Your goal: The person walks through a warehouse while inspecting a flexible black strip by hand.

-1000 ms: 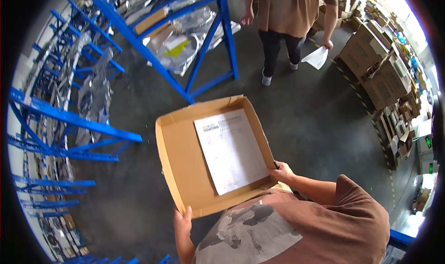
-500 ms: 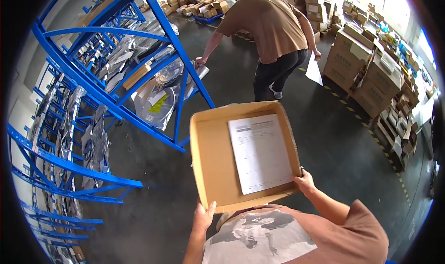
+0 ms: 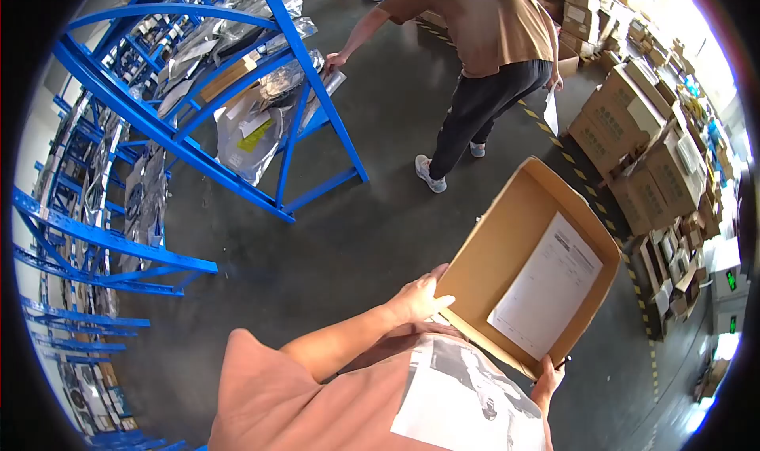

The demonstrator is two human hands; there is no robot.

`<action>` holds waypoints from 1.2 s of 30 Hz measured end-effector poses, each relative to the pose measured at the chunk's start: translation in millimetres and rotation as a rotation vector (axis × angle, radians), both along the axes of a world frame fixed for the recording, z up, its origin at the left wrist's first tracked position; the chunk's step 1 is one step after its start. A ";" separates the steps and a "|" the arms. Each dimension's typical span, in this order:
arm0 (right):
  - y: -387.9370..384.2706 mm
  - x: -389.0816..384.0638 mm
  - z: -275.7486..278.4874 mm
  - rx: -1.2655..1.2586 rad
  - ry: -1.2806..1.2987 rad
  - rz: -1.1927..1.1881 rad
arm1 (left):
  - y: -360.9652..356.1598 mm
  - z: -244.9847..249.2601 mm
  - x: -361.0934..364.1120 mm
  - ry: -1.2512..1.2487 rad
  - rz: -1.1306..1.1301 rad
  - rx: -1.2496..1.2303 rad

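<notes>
A shallow cardboard box [image 3: 497,249], open at the top, is held out in front of me and tilted to the right. My left hand [image 3: 419,298] grips its near left corner, thumb over the rim. Around the near right edge is my right hand [image 3: 548,381], its thumb on the side wall. A thin dark stick, pen-like [image 3: 564,362], pokes out beside that thumb. Inside the box lies a white printed form [image 3: 546,285] against the right side, apparently a stack of sheets.
Blue metal racks [image 3: 190,138] with plastic-wrapped parts stand on the left. Ahead, a person [image 3: 491,32] bends beside the rack, one hand on it and a paper [image 3: 551,111] in the other. Cardboard cartons [image 3: 617,119] line the right, behind yellow-black floor tape [image 3: 584,186].
My view has swung round, and the box has shifted right and turned clockwise, still in both hands. The person ahead has stepped, and both their shoes now show.
</notes>
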State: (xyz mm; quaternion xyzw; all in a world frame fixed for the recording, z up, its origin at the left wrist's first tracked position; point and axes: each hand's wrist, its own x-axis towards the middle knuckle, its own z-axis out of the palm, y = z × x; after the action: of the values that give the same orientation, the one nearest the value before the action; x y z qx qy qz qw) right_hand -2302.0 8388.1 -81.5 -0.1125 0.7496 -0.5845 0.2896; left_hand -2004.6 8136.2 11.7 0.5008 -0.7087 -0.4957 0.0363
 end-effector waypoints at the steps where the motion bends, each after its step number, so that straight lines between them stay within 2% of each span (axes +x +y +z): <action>1: -5.9 -11.5 0.7 -0.007 0.018 -0.049 | -9.5 -1.8 -15.0 -0.010 -0.045 0.009; 4: -19.1 -60.5 -4.0 0.016 0.066 -0.053 | -40.6 -24.7 -59.9 0.085 -0.069 -0.030; 7: -48.1 -106.2 4.0 0.010 0.117 -0.028 | -76.1 -17.3 -100.8 0.149 -0.109 -0.032; 9: -67.0 -134.0 8.7 -0.078 0.104 -0.068 | -99.4 -11.6 -126.8 0.175 -0.132 0.002; 11: -73.0 -158.6 12.5 -0.035 0.104 -0.003 | -110.7 -7.3 -149.8 0.134 -0.148 -0.076; 14: -96.2 -166.5 20.5 -0.039 0.119 -0.055 | -123.4 11.4 -165.1 0.129 -0.148 -0.087; 16: -106.8 -176.1 6.4 -0.074 0.098 -0.027 | -132.5 23.7 -171.2 0.114 -0.164 -0.064; 19: -127.9 -217.0 -14.5 -0.050 0.108 0.042 | -138.5 10.4 -187.5 0.058 -0.097 -0.072; 21: -163.3 -232.6 2.2 -0.004 0.037 0.161 | -137.0 7.7 -197.3 0.013 -0.022 -0.080; 23: -199.5 -268.0 -5.9 -0.008 0.022 0.258 | -129.7 -0.6 -206.8 -0.004 0.112 -0.155; 26: -257.9 -330.2 -18.5 -0.079 0.009 0.481 | -117.4 26.3 -228.0 -0.014 0.300 -0.066; 27: -282.0 -349.2 -24.5 -0.070 0.009 0.542 | -103.8 -6.0 -236.6 0.025 0.420 -0.288; 29: -332.3 -380.0 -34.5 -0.029 0.038 0.658 | -93.4 34.1 -252.5 -0.068 0.520 -0.004; 30: -357.9 -393.0 -36.5 0.011 0.051 0.784 | -85.7 53.0 -261.8 -0.116 0.568 0.057; 31: -387.4 -398.9 -34.1 0.043 0.067 0.916 | -78.5 63.3 -269.6 -0.160 0.622 0.118; 33: -428.3 -370.5 -6.8 0.017 0.113 1.051 | -48.4 38.2 -285.1 0.075 0.844 -0.004; 35: -461.8 -343.8 1.4 -0.015 0.073 1.168 | -27.3 55.0 -299.9 -0.067 0.948 0.130; 36: -467.5 -324.1 8.0 -0.046 0.046 1.254 | -6.1 10.1 -308.5 -0.109 0.994 -0.014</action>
State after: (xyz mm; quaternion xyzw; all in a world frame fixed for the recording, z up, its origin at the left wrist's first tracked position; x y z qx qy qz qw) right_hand -2626.1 7920.6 -73.5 -0.5494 0.5344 -0.3169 0.5587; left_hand -2313.1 8130.1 21.7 0.8029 -0.3886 -0.3865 0.2344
